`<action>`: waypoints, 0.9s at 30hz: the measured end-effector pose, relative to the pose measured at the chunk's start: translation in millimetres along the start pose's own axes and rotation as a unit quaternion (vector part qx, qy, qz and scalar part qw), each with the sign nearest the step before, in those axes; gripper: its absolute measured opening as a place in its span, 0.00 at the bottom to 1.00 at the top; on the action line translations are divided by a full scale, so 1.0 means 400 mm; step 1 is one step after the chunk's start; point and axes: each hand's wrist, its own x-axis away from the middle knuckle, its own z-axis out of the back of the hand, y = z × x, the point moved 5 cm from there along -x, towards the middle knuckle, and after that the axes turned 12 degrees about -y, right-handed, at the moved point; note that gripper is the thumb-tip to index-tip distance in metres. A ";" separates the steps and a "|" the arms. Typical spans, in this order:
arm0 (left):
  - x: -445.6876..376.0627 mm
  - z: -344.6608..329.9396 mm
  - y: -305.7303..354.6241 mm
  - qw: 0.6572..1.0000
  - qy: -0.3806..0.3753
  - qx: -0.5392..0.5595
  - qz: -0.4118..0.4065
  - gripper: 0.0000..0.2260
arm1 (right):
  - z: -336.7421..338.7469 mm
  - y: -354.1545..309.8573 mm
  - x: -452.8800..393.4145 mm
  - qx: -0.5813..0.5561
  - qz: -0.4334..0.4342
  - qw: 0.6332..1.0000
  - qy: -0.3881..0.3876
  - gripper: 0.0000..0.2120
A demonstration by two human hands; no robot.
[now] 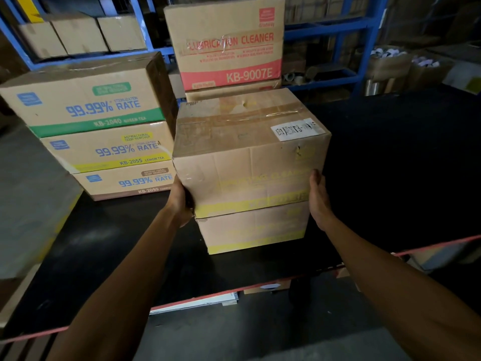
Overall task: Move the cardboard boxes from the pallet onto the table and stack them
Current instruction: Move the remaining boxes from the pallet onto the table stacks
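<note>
A taped brown cardboard box with a yellow stripe (247, 162) sits on top of a second similar box (252, 227) on the black table (390, 178). My left hand (182, 201) presses against the upper box's lower left edge. My right hand (318, 199) lies flat on its right side. To the left stands a stack of three "99.99% RATE" boxes (104, 142). Behind, a red "LUBRICATION CLEANER" box (226, 45) rests on another box.
Blue shelving (359, 22) with more cartons runs along the back. The table's red-trimmed front edge (197, 298) is close to me. Open cartons (390, 63) and tape rolls sit at the back right. Grey floor lies to the left.
</note>
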 end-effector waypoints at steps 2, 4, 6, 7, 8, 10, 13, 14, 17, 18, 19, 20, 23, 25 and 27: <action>0.001 0.001 -0.006 1.000 -0.003 0.001 -0.001 0.27 | -0.002 0.002 0.007 0.004 -0.009 1.000 0.000 0.28; 0.006 -0.005 -0.005 1.000 -0.009 -0.002 -0.009 0.26 | -0.002 -0.002 0.016 0.013 -0.019 1.000 -0.001 0.29; 0.008 -0.005 -0.005 1.000 -0.016 0.012 -0.019 0.26 | -0.005 0.002 0.022 0.040 -0.035 0.999 0.003 0.29; 0.006 0.002 -0.007 0.999 -0.014 0.019 -0.022 0.27 | -0.009 0.009 0.027 0.060 -0.048 0.997 0.010 0.30; 0.011 0.012 -0.010 1.000 -0.011 0.021 -0.019 0.29 | -0.016 0.022 0.034 0.086 -0.065 0.994 0.016 0.31; 0.027 0.033 -0.024 1.000 -0.010 -0.007 -0.003 0.32 | -0.032 0.063 0.056 0.146 -0.118 0.982 0.022 0.35; 0.079 0.083 -0.072 0.994 -0.013 -0.105 0.039 0.31 | -0.096 0.117 0.115 0.194 -0.151 0.969 -0.003 0.35; 0.106 0.117 -0.088 0.988 -0.004 -0.144 0.056 0.29 | -0.135 0.133 0.133 0.205 -0.141 0.968 -0.021 0.34; 0.195 0.224 -0.111 0.973 0.012 -0.223 0.065 0.22 | -0.280 0.134 0.213 0.224 -0.110 0.964 -0.093 0.26; 0.228 0.256 -0.112 0.970 0.007 -0.236 0.058 0.21 | -0.329 0.138 0.233 0.228 -0.098 0.963 -0.103 0.23; 0.257 0.289 -0.108 0.969 0.005 -0.240 0.050 0.19 | -0.379 0.124 0.262 0.237 -0.090 0.962 -0.104 0.22; 0.289 0.333 -0.100 0.971 0.010 -0.236 0.040 0.17 | -0.433 0.113 0.286 0.243 -0.078 0.962 -0.100 0.21; 0.392 0.503 -0.056 0.975 0.044 -0.217 -0.013 0.12 | -0.647 0.065 0.369 0.249 -0.033 0.961 -0.113 0.16; 0.445 0.614 -0.035 0.977 0.070 -0.197 -0.031 0.10 | -0.775 0.047 0.413 0.240 -0.011 0.962 -0.129 0.15; 0.501 0.732 -0.016 0.979 0.094 -0.179 -0.036 0.09 | -0.914 0.037 0.466 0.237 0.005 0.958 -0.159 0.15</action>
